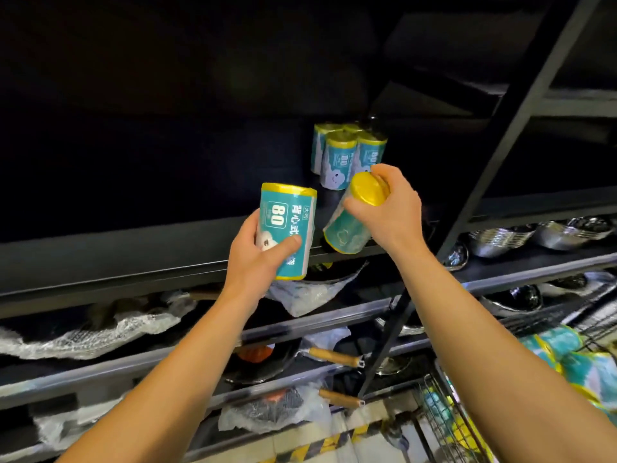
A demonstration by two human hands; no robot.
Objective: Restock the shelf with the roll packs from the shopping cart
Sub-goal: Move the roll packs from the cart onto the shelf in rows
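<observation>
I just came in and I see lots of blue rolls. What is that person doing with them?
The person is filling a dark shelf with roll packs. The left hand holds one teal and yellow pack upright, below the shelf's edge. The right hand grips another pack by its yellow top, tilted, its bottom end down at the shelf's front edge. A few packs already stand together further back on the shelf. More packs wait in the wire cart at the lower right.
</observation>
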